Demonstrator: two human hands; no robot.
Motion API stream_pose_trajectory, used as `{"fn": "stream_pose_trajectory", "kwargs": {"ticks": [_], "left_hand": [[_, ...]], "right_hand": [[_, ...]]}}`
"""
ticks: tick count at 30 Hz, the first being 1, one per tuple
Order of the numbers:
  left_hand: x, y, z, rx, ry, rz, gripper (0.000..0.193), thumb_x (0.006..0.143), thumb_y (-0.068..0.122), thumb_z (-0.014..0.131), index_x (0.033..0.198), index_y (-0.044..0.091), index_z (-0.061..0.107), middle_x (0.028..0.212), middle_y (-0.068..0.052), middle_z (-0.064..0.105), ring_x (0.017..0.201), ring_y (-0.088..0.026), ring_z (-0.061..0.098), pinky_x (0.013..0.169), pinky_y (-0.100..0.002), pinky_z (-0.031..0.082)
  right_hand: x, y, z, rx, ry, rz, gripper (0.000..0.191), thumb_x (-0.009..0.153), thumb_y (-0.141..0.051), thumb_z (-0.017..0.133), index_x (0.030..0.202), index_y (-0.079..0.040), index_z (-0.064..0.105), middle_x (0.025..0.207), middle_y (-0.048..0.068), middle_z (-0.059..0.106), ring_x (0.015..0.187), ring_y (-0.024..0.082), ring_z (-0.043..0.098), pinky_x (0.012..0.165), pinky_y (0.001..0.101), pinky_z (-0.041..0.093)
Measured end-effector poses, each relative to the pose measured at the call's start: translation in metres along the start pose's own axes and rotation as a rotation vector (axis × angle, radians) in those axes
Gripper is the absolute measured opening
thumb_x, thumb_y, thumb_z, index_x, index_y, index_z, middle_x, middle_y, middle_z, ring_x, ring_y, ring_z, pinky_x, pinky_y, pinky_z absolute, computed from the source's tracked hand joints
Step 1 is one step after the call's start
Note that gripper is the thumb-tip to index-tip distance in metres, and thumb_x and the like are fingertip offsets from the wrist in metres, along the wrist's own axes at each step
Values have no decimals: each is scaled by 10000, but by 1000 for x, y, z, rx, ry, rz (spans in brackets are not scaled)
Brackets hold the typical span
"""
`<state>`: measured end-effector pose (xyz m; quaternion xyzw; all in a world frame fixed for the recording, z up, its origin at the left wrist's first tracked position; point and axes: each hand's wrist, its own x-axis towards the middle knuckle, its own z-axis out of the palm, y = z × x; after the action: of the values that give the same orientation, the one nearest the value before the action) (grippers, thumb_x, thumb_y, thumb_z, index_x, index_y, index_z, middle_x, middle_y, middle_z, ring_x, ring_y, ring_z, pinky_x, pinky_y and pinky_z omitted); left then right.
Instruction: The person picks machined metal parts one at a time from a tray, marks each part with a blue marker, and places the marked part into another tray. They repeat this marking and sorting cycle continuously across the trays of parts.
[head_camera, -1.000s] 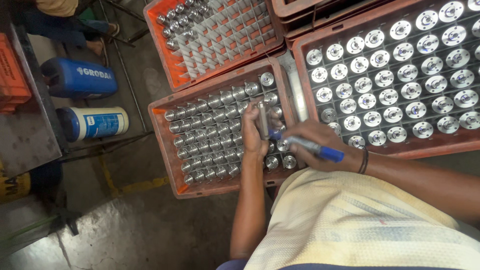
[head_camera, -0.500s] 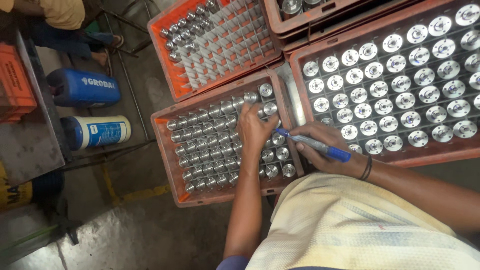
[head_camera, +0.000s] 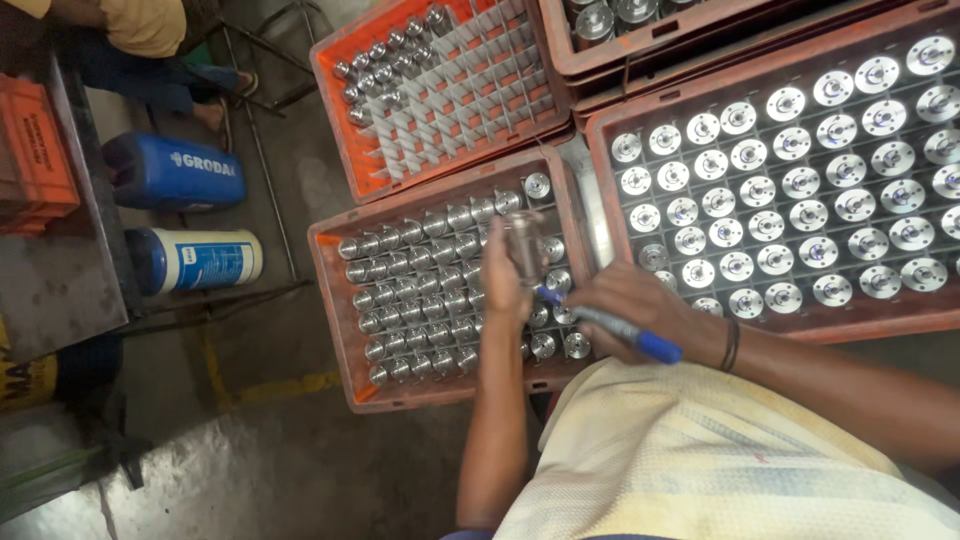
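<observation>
Left hand (head_camera: 503, 285) fingers gripped a metal cylinder (head_camera: 524, 243) above the crate (head_camera: 335, 300); right hand (head_camera: 632, 305) fingers closed on a blue marker (head_camera: 610, 328). Loose grip risked dropping it onto neighbours.

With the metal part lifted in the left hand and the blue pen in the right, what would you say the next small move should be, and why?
Probably bring the blue pen tip onto the metal part to mark it. The left hand holds the part lifted above the orange crate of similar parts, and the right hand holds the pen with its tip aimed at the part, seemingly just short of it.
</observation>
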<state>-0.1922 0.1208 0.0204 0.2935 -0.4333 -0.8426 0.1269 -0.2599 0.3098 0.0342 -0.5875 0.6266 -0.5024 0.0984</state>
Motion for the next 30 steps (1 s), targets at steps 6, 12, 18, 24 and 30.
{"fn": "stream_pose_trajectory", "kwargs": {"ticks": [6, 12, 18, 24, 30], "left_hand": [[-11, -18, 5, 174, 118, 45, 546, 1117, 479, 381, 1107, 40, 705, 801, -33, 611, 631, -93, 557, 571, -256, 480], [-6, -16, 6, 127, 31, 67, 247, 977, 243, 596, 1157, 80, 553, 869, -40, 617, 632, -163, 625, 515, -326, 518], [-2, -13, 4, -9, -90, 51, 262, 931, 254, 589, 1099, 56, 555, 862, -154, 705, 729, -229, 736, 647, -370, 642], [0, 11, 2, 1228, 167, 288, 315, 855, 242, 720, 1093, 39, 687, 915, -129, 712, 726, -237, 727, 637, -396, 564], [12, 19, -4, 1282, 254, 361, 286, 833, 267, 768, 1043, 73, 755, 1026, -92, 726, 764, -225, 751, 677, -400, 579]], "right_hand": [[-4, -6, -2, 42, -43, 81, 308, 842, -116, 694, 1140, -45, 654, 931, 100, 687, 843, 260, 673, 754, 410, 524], [-11, -5, 4, 23, 72, 92, 203, 940, -148, 643, 1120, -55, 657, 1011, 82, 718, 901, 193, 690, 798, 354, 559], [-13, -2, 6, 124, 90, 201, 163, 950, -130, 634, 1096, -67, 671, 974, 81, 734, 786, 156, 691, 686, 307, 562], [-16, -1, -4, 131, 216, 291, 255, 931, -109, 639, 1174, -34, 652, 970, 117, 715, 819, 214, 713, 704, 334, 549], [-15, 3, -7, 146, 174, 333, 276, 922, -103, 656, 1189, -32, 655, 950, 107, 719, 828, 216, 720, 714, 336, 549]]}}
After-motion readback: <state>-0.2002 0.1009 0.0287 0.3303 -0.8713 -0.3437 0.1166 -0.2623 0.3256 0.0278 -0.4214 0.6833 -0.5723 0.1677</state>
